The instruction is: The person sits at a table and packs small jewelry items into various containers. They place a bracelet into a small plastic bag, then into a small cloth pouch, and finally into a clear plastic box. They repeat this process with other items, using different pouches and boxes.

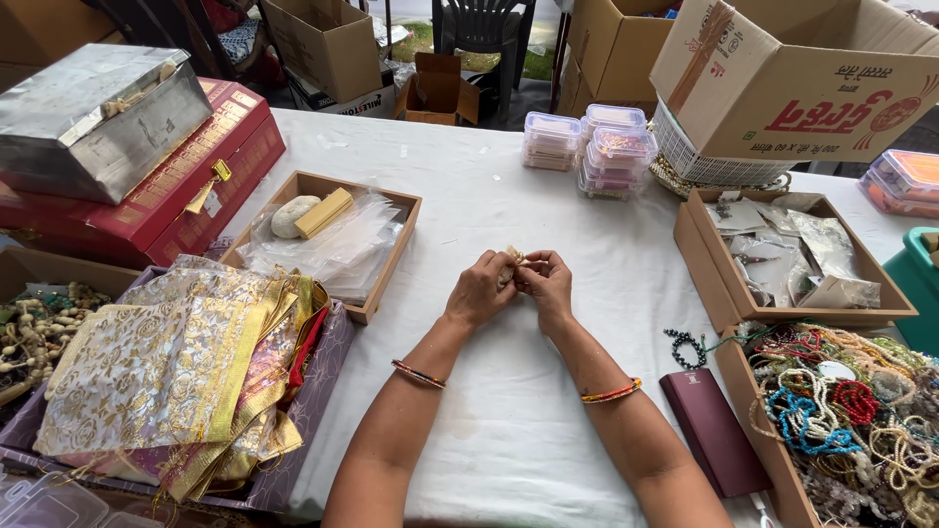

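Observation:
My left hand (481, 286) and my right hand (550, 282) meet over the middle of the white tablecloth (509, 420), fingertips pinched together on a small pale, gold-tinged item (515, 256) that is mostly hidden by the fingers. Both wrists wear thin beaded bangles. A dark bead bracelet (687, 344) lies on the cloth just right of my right forearm, beside a maroon flat case (714, 430).
Left: a tray of gold-and-white fabric pouches (176, 381), a shallow box of clear plastic bags (337, 244), a red case (186, 186) under a metal box (98, 117). Right: a box of bead necklaces (851, 411), a box of small packets (792, 254), stacked clear containers (606, 147), cardboard cartons behind.

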